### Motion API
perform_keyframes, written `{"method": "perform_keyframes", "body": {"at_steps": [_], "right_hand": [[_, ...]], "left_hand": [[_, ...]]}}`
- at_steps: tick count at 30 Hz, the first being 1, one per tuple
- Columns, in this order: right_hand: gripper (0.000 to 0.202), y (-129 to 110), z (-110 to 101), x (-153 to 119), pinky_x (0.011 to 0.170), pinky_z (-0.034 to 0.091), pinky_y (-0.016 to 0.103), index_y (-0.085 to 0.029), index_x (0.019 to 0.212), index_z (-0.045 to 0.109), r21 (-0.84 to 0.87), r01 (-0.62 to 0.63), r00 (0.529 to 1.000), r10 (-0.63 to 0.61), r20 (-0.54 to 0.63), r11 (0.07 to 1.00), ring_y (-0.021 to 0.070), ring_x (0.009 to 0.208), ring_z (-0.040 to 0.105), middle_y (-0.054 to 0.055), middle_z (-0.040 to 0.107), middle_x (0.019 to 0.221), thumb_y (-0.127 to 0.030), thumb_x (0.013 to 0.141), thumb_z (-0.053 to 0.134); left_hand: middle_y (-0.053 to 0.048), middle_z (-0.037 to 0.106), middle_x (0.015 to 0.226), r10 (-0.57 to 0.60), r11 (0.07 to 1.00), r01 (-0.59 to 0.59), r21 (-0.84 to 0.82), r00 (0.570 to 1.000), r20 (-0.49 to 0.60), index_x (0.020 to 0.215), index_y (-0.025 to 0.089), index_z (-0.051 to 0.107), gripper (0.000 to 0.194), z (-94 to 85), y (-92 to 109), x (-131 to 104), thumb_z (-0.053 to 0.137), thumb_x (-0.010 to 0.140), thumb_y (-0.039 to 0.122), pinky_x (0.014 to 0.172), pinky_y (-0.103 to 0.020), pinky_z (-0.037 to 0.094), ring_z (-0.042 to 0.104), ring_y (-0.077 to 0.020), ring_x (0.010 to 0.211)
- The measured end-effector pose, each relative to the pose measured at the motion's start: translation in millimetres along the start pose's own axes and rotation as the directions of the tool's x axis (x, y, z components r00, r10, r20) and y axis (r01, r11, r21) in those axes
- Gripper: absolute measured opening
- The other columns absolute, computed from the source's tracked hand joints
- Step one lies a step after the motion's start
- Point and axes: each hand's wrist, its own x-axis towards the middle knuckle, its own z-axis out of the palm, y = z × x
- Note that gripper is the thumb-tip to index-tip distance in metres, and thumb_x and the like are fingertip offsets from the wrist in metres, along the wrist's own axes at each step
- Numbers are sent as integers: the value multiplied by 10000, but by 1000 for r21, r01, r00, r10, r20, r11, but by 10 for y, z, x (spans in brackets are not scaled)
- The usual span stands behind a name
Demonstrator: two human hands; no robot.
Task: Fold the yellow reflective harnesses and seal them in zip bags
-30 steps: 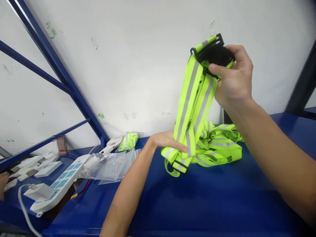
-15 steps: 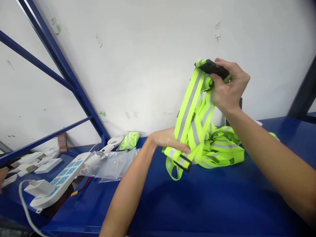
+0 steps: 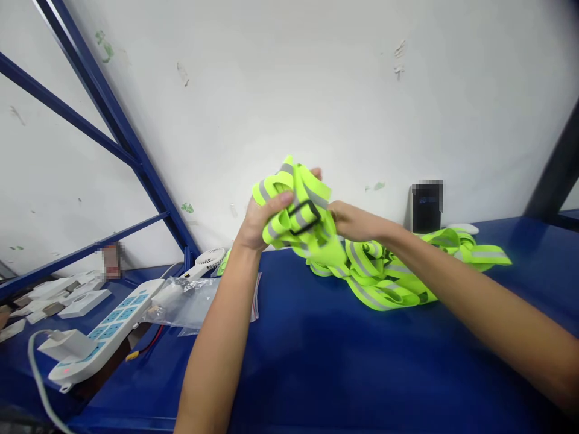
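Observation:
A bunched neon-yellow reflective strap (image 3: 289, 181) with grey stripes and a black buckle is held up above the blue table. My left hand (image 3: 257, 220) is closed around its left side, the thumb lying across the folds. At the right side of the bundle is my right hand (image 3: 350, 220), its fingers mostly hidden behind the strap; fingertips show above the bundle, and whose hand they belong to is unclear. Beneath and to the right, a loose pile of similar straps (image 3: 384, 289) lies on the table, partly behind my right forearm.
At the left, a white power strip (image 3: 115, 322), clear plastic bags (image 3: 190, 301), a small white fan (image 3: 210, 259) and white boxes (image 3: 84, 303) sit on the table (image 3: 289, 374). A dark-screened device (image 3: 426, 208) stands at the back right.
The held strap has moved left and is bunched more compactly. My left hand has risen with it, and my right hand has come down and left, beside my left hand.

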Motion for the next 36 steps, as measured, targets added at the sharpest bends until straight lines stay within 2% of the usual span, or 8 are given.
{"method": "perform_keyframes", "body": {"at_steps": [4, 7, 14, 17, 22, 25, 29, 36], "right_hand": [[155, -73, 78, 41, 577, 369, 254, -166, 654, 588, -60, 34, 986, -24, 163, 998, 116, 603, 443, -18, 563, 666, -101, 701, 455], [148, -36, 52, 48, 551, 314, 244, -158, 622, 531, -175, 45, 986, -15, 167, 984, 92, 565, 352, -33, 474, 620, -62, 644, 421], [302, 127, -139, 36, 785, 457, 300, -142, 865, 721, -88, 156, 909, -108, 404, 984, 159, 771, 571, 34, 688, 841, -62, 737, 460], [320, 135, -219, 21, 865, 467, 312, -157, 963, 742, -46, 140, 910, -110, 400, 989, 175, 875, 618, 44, 726, 946, -74, 772, 499], [279, 131, -266, 3, 847, 509, 306, -154, 1024, 727, 96, 105, 924, -133, 360, 990, 188, 940, 643, 61, 726, 1026, -102, 811, 554], [246, 171, -246, 20, 779, 542, 305, -142, 1032, 718, 216, 64, 957, -121, 262, 974, 185, 860, 662, 73, 729, 1007, -155, 803, 629], [287, 263, -184, 85, 734, 565, 324, -141, 998, 710, 371, 94, 994, -64, -92, 924, 189, 798, 674, 66, 730, 942, -207, 722, 753], [345, 360, -86, 173, 790, 577, 397, -146, 1007, 694, 368, 142, 880, 53, -472, 919, 256, 951, 661, 75, 716, 1004, -192, 671, 757]], "left_hand": [[-101, 671, 1258, -38, 967, -27, -253, 969, -246, 1211, 164, 633, 411, -145, -187, 203, 427, 951, 407, 1051, -420, 497, 541, -293, 1299], [-126, 697, 1191, -154, 897, 19, -441, 949, -274, 1236, 130, 611, 464, -204, -410, 281, 353, 964, 403, 1025, -431, 507, 585, -295, 1239], [-219, 602, 1327, -441, 751, 378, -541, 897, 14, 1349, 67, 508, 889, -140, -808, 198, 253, 863, 766, 1073, -494, 425, 548, -343, 1276], [-204, 576, 1372, -469, 763, 483, -429, 871, 147, 1369, 88, 514, 1017, -95, -745, 167, 222, 785, 868, 1127, -523, 335, 461, -381, 1349], [-165, 607, 1351, -470, 794, 541, -277, 836, 284, 1348, 112, 556, 950, -116, -578, 122, 264, 810, 838, 1137, -504, 310, 469, -386, 1338], [-162, 690, 1209, -490, 807, 534, -254, 844, 219, 1286, 112, 603, 896, -201, -626, 91, 355, 800, 822, 1045, -500, 422, 574, -391, 1218], [-130, 750, 938, -461, 841, 453, -295, 886, 48, 1136, 114, 669, 756, -265, -805, 106, 419, 829, 758, 857, -458, 542, 676, -357, 1005], [-115, 734, 822, -431, 853, 419, -311, 902, 34, 977, 140, 671, 742, -310, -929, 181, 453, 754, 814, 697, -382, 574, 713, -310, 854]]}}
